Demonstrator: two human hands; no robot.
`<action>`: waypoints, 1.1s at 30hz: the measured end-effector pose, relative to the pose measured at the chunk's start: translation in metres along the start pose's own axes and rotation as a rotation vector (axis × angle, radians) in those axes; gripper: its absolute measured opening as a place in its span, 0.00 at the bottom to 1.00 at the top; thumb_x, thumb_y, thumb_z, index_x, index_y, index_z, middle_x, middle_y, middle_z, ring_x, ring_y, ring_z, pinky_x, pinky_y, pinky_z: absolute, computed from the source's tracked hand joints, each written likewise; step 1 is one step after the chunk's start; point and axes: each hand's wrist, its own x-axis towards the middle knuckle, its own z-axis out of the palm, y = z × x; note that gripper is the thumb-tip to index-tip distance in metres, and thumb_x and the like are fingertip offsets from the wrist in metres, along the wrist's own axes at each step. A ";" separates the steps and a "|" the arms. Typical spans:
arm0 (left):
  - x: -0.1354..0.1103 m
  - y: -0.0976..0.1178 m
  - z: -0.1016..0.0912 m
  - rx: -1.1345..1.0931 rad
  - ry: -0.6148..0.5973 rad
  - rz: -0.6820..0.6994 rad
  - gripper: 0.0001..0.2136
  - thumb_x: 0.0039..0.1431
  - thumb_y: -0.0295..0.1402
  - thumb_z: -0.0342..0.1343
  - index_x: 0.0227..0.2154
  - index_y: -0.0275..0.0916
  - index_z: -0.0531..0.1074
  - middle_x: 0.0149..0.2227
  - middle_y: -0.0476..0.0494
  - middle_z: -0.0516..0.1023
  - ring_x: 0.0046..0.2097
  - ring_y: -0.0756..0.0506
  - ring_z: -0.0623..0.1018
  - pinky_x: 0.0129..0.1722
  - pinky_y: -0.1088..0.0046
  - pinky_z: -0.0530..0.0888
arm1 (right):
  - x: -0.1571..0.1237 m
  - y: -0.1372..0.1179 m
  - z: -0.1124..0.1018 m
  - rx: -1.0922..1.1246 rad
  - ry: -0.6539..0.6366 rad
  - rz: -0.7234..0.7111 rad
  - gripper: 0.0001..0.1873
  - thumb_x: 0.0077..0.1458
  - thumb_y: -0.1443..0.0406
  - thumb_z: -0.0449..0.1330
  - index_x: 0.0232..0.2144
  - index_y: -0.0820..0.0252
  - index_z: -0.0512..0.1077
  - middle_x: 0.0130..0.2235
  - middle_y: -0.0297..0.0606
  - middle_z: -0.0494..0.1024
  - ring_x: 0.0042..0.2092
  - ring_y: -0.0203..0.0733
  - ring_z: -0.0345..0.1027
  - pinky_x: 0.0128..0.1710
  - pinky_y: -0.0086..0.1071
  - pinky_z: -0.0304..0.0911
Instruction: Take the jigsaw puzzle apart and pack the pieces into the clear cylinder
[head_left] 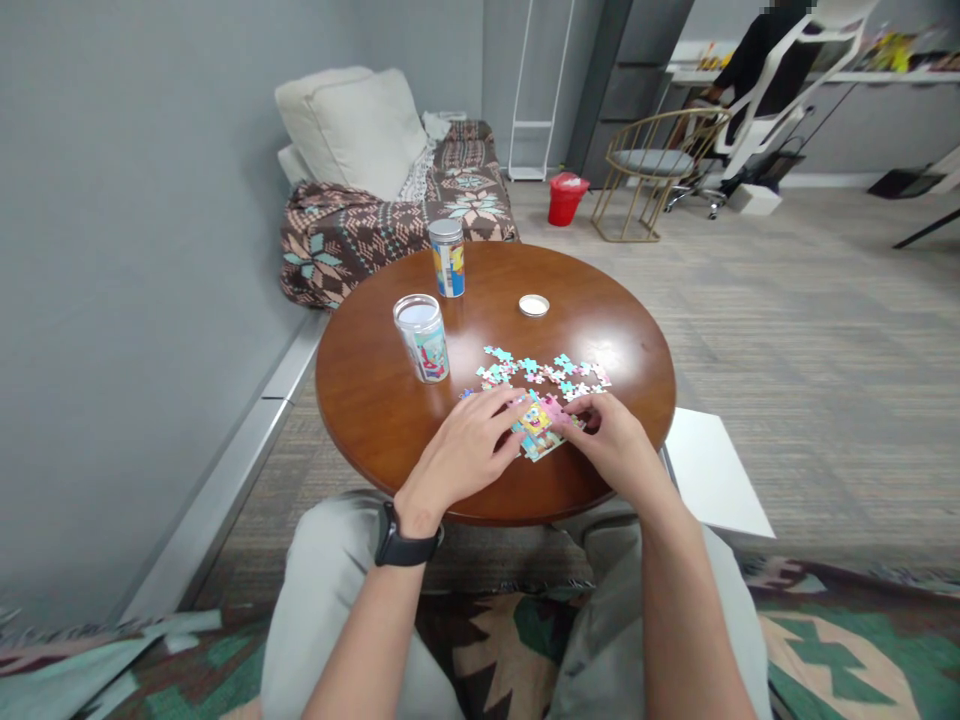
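Observation:
A partly joined jigsaw puzzle [536, 420] with a yellow cartoon figure lies near the front of the round wooden table [367, 400]. My left hand [472, 440] rests at its left side, fingers stretched out and apart, fingertips touching the puzzle's edge. From the right comes my right hand [611, 440], with thumb and index finger closed on a pink puzzle piece [556, 408] at the puzzle's upper right edge. Loose puzzle pieces [551, 374], mostly light blue, pink and white, are scattered just beyond both hands. My fingers partly cover the puzzle's left and right sides.
An open tin [424, 340] and a lidded tin [448, 260] stand on the table's left half. A round lid [534, 305] lies toward the back. Beyond are a draped sofa [397, 225], a red bin [566, 200], a wire chair [652, 165] and a seated person [765, 60].

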 end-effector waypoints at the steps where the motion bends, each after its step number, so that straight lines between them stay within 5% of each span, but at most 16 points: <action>1: 0.000 0.001 0.000 -0.005 -0.023 0.023 0.15 0.67 0.34 0.47 0.54 0.44 0.71 0.58 0.43 0.72 0.62 0.43 0.69 0.63 0.57 0.65 | 0.000 -0.001 0.000 0.019 -0.013 0.013 0.15 0.50 0.51 0.62 0.30 0.55 0.72 0.32 0.38 0.77 0.32 0.43 0.67 0.36 0.37 0.64; 13: -0.001 -0.002 0.005 0.079 0.082 -0.149 0.14 0.67 0.35 0.48 0.51 0.36 0.73 0.58 0.39 0.74 0.64 0.41 0.68 0.67 0.55 0.61 | 0.003 -0.007 -0.003 0.063 -0.030 0.101 0.14 0.50 0.54 0.61 0.32 0.58 0.76 0.27 0.36 0.78 0.26 0.39 0.65 0.29 0.33 0.60; 24: 0.001 0.000 0.001 -0.105 0.107 -0.071 0.13 0.64 0.33 0.54 0.49 0.39 0.74 0.56 0.41 0.75 0.60 0.43 0.72 0.66 0.56 0.63 | 0.012 -0.008 -0.001 0.331 0.114 -0.050 0.18 0.51 0.48 0.64 0.31 0.55 0.81 0.43 0.43 0.78 0.45 0.46 0.72 0.40 0.37 0.69; 30: 0.001 -0.001 -0.002 -0.229 0.134 -0.066 0.11 0.66 0.33 0.51 0.47 0.39 0.75 0.49 0.42 0.80 0.54 0.45 0.76 0.59 0.62 0.70 | 0.012 -0.010 0.008 0.581 -0.052 0.022 0.17 0.52 0.53 0.65 0.40 0.55 0.77 0.32 0.35 0.77 0.32 0.38 0.71 0.33 0.33 0.69; 33: 0.001 -0.001 -0.001 -0.224 0.145 -0.079 0.10 0.65 0.32 0.52 0.45 0.39 0.75 0.47 0.42 0.80 0.50 0.45 0.77 0.56 0.62 0.72 | 0.012 -0.009 0.007 0.652 -0.076 0.022 0.12 0.49 0.56 0.67 0.31 0.56 0.73 0.31 0.34 0.76 0.33 0.37 0.70 0.32 0.30 0.68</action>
